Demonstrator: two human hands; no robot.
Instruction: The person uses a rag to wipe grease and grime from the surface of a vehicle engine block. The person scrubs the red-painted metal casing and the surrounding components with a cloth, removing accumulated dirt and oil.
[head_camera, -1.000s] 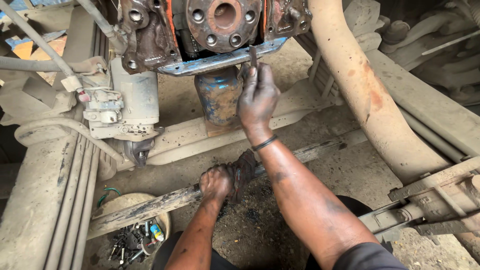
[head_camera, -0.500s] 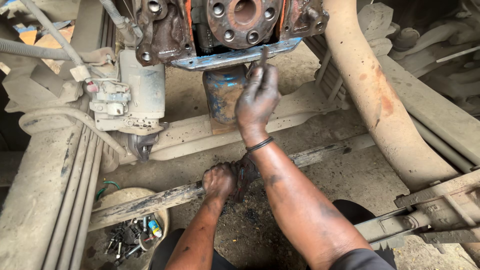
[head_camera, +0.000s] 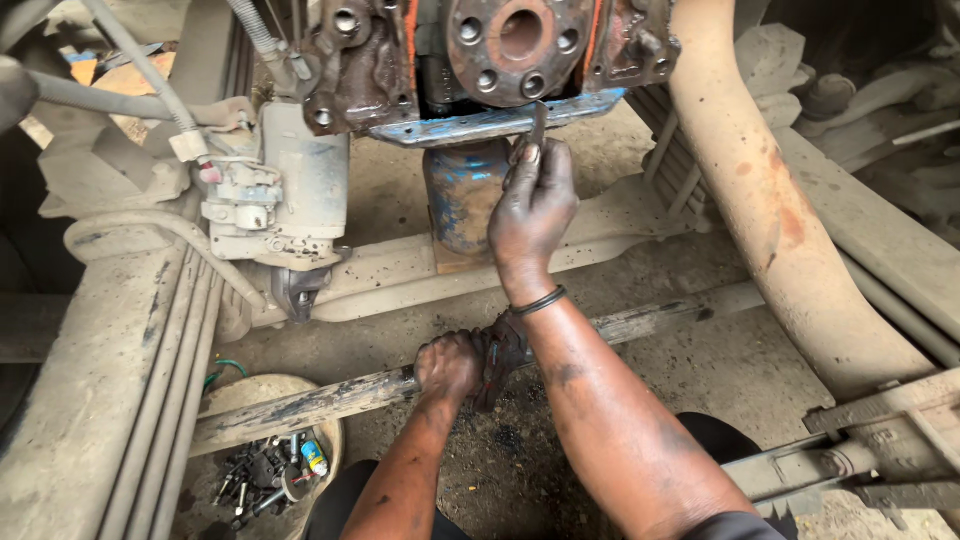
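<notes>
At seven o'clock we are seeing a shallow bowl of loose bolts sitting on the ground. Our left hand is clenching a long dusty bar that lies across the ground. At twelve o'clock our right hand is pinching a thin metal tool against the engine's flat blue-grey flange, above a blue jack. We are judging the work at that flange as underway, not finished.

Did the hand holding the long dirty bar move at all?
No. The left hand stays gripping the same spot on the bar, just below the blue jack.
</notes>
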